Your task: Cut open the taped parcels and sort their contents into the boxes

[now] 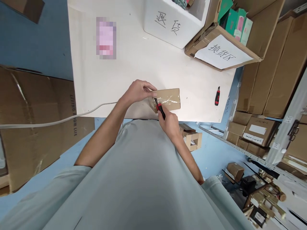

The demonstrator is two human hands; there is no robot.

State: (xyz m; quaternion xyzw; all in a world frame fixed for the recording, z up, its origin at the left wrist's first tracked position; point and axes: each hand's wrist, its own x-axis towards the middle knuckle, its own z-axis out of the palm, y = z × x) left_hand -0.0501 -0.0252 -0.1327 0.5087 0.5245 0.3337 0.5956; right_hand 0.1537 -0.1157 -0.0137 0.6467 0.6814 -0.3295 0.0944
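A small brown cardboard box with shiny clear tape along it lies near the front edge of the white table. My right hand is closed around a black and red utility knife. The knife's tip points away from me and meets the taped left part of the box. On the box's upper left corner rests my left hand, its thumb and fingers apart on the cardboard. A second red and black utility knife lies by itself farther right on the table.
White foam box and an open carton with green packages stand at the back right. A blurred pink item lies at the back left. A white cable crosses the left edge. Cartons on shelves fill the right side.
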